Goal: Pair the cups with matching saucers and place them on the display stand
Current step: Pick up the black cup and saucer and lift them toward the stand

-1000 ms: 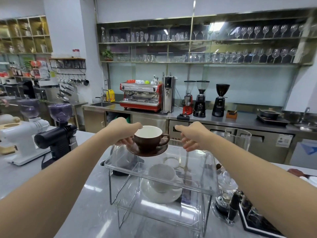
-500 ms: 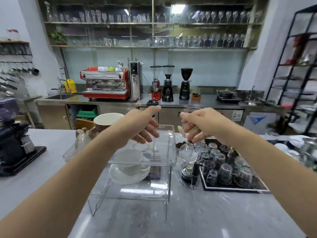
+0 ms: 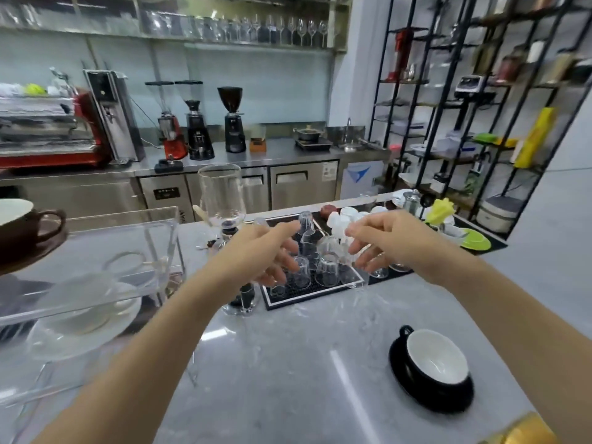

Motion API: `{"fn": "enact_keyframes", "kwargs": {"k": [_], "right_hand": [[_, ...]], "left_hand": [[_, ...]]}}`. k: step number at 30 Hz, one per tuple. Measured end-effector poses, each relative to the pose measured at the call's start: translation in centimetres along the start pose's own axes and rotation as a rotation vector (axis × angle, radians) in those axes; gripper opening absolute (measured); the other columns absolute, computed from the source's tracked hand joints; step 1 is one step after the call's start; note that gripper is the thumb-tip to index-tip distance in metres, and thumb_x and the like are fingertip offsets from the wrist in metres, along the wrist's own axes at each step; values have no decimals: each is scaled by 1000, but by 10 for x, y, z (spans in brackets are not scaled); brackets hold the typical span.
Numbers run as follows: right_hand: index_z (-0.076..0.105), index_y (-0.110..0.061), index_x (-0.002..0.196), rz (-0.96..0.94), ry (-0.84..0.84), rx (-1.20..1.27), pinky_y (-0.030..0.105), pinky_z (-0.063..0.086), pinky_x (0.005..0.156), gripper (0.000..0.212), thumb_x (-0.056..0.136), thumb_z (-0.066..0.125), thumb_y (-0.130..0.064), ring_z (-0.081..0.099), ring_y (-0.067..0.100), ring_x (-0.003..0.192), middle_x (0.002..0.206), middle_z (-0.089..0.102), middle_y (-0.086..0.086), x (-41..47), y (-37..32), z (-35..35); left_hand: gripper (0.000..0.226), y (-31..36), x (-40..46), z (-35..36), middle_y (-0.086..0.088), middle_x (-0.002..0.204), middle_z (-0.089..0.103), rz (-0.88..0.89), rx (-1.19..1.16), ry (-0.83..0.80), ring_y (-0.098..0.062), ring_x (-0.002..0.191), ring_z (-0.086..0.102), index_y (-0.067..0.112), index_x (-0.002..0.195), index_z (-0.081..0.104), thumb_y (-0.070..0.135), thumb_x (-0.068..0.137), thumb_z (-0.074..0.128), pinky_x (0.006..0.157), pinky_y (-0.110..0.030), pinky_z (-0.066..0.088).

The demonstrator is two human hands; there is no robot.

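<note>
The grey marble counter carries a clear display stand, black saucer, and glass tray.

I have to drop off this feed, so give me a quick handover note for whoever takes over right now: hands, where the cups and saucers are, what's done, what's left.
Left hand and right hand: both empty, fingers relaxed, held over the tray of glasses.
Done: brown cup on its brown saucer sits on the top tier of the clear display stand; white cup on its white saucer is on the lower tier.
Left: black cup is already paired with the black saucer on the counter, near right. Move that pair to the stand.
</note>
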State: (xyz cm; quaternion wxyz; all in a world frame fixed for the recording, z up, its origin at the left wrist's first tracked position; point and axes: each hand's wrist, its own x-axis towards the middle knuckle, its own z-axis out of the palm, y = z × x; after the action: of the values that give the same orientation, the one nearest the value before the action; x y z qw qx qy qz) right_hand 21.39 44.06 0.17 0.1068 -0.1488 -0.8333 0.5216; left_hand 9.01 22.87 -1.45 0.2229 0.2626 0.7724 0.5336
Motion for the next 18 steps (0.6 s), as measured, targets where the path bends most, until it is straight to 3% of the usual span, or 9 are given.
{"fn": "enact_keyframes", "kwargs": {"k": [7, 18], "right_hand": [[72, -8, 99, 130, 75, 18, 34, 62, 66, 24, 95, 67, -30, 70, 19, 66, 86, 75, 11, -16, 75, -55], [71, -8, 102, 313, 130, 110, 27, 58, 60, 17, 93, 70, -23, 67, 16, 64, 86, 72, 13, -39, 199, -104]], "left_hand": [[45, -20, 36, 88, -6, 72, 79, -107, -77, -91, -13, 49, 64, 9, 94, 72, 51, 97, 58, 45, -22, 49], [38, -69, 61, 206, -2, 73, 79, -258, -48, -163, -12, 53, 64, 12, 95, 73, 47, 96, 61, 52, -22, 50]]}}
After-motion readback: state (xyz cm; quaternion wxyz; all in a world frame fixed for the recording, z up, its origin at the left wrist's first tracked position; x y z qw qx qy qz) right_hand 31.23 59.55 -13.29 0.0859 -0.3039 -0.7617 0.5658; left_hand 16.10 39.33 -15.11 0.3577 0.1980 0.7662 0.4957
